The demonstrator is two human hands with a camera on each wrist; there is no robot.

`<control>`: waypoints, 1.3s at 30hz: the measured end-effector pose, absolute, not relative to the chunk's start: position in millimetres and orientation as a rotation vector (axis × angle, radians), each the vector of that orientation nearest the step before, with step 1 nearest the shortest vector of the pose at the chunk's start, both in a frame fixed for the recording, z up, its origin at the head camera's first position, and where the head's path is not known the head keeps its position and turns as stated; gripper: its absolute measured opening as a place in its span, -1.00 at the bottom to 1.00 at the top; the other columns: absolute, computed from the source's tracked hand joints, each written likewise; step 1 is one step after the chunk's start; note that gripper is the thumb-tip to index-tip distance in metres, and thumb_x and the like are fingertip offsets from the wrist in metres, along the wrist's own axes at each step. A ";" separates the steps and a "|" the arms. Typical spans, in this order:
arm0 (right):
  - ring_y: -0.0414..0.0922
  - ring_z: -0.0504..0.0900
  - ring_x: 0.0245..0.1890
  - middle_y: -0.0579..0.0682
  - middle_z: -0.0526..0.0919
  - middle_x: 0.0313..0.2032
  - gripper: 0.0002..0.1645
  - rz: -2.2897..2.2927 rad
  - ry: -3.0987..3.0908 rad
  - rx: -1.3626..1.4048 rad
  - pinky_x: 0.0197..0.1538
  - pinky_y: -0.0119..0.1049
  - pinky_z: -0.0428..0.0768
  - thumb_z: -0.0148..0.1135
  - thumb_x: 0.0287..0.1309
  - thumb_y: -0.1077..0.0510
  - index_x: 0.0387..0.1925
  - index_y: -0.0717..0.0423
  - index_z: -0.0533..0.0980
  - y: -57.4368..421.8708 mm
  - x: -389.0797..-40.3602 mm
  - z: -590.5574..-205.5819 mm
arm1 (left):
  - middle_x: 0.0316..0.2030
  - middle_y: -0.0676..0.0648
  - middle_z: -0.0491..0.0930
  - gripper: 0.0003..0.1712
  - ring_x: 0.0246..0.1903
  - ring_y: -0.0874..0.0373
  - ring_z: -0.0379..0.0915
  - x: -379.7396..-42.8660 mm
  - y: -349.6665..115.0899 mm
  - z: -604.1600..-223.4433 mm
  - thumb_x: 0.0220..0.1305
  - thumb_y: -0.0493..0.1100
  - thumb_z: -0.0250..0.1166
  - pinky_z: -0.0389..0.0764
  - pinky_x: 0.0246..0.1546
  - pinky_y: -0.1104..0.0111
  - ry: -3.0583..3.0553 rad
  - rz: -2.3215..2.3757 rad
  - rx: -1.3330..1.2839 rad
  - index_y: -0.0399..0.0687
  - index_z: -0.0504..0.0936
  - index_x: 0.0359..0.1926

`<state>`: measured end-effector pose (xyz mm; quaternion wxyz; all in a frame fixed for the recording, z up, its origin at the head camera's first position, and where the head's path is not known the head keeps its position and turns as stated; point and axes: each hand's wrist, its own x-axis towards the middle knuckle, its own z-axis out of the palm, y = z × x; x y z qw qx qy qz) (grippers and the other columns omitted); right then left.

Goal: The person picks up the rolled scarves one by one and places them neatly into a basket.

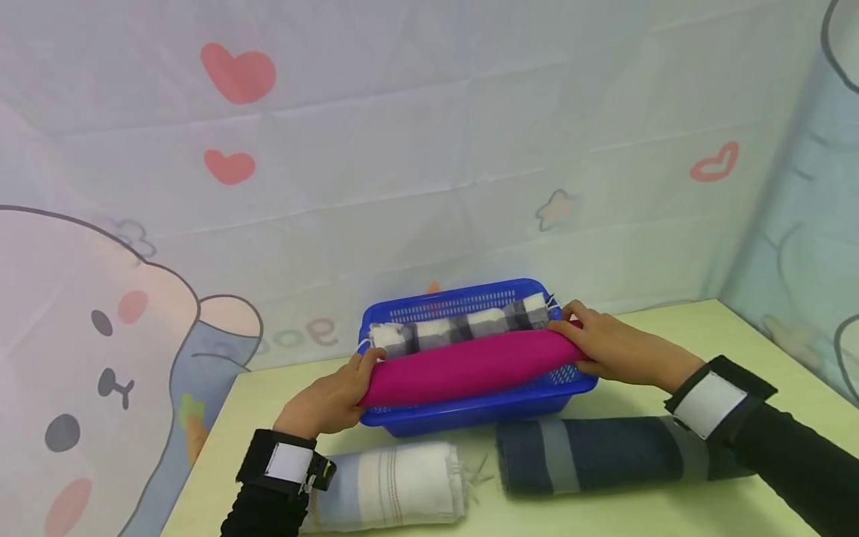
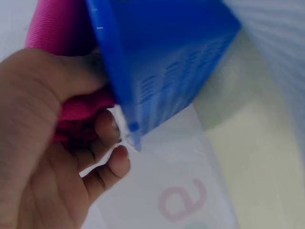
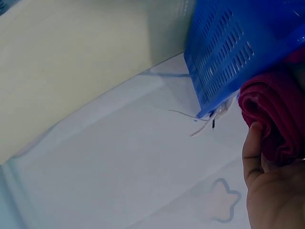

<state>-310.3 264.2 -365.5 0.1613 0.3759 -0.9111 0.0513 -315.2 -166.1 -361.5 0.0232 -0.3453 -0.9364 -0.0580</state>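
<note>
A rolled magenta cloth (image 1: 470,369) lies lengthwise over the blue plastic basket (image 1: 463,415), covering part of its front. At the roll's left end, my left hand (image 1: 338,393) grips it between thumb and fingers. My right hand (image 1: 620,347) holds the opposite end, where the right wrist view shows the coiled layers of the magenta roll (image 3: 276,114). Behind it in the basket rests a rolled grey, black and white checked scarf (image 1: 470,326) with white fringe at both ends.
In front of the basket, a rolled white and light blue striped scarf (image 1: 396,485) with fringe lies at left. A rolled dark blue cloth with grey stripes (image 1: 617,451) lies at right on the pale yellow-green table (image 1: 698,335). A printed curtain (image 1: 403,149) hangs behind.
</note>
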 end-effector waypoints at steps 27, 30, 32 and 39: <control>0.00 0.35 -0.11 -0.13 0.59 -0.48 -0.40 -0.058 -2.553 0.996 -0.13 -0.06 0.34 0.46 -0.14 0.02 -0.12 0.07 0.32 255.5 -316.5 -368.1 | -0.19 -0.04 0.25 -0.60 -0.21 0.09 0.28 -322.4 -159.7 -367.7 0.05 -0.23 0.15 0.50 -0.38 0.20 -2.952 -0.169 -0.992 -0.04 0.29 -0.05; -0.01 0.35 -0.09 -0.17 0.63 -0.43 -0.44 -0.054 -2.584 0.987 -0.12 -0.07 0.34 0.46 -0.15 -0.01 -0.14 0.00 0.36 254.5 -317.3 -369.0 | -0.20 -0.03 0.26 -0.60 -0.22 0.09 0.28 -322.7 -158.8 -367.7 0.05 -0.22 0.14 0.50 -0.39 0.20 -2.957 -0.162 -0.987 -0.03 0.31 -0.03; -0.01 0.36 -0.09 -0.18 0.66 -0.39 -0.46 -0.052 -2.592 0.985 -0.12 -0.05 0.34 0.46 -0.15 -0.03 -0.14 -0.03 0.40 254.2 -318.3 -370.6 | -0.20 -0.04 0.28 -0.60 -0.22 0.08 0.29 -323.0 -158.2 -368.2 0.06 -0.22 0.13 0.50 -0.39 0.19 -2.961 -0.156 -0.976 -0.02 0.33 -0.02; 0.01 0.42 -0.07 -0.19 0.68 -0.36 -0.56 -0.049 -2.608 1.007 -0.10 0.02 0.37 0.41 -0.10 -0.13 -0.17 -0.14 0.49 253.6 -322.3 -382.0 | -0.05 -0.10 0.37 -0.56 -0.14 -0.01 0.24 -323.9 -157.2 -373.1 0.09 -0.21 0.10 0.55 -0.32 0.09 -2.953 -0.066 -0.982 -0.06 0.40 0.05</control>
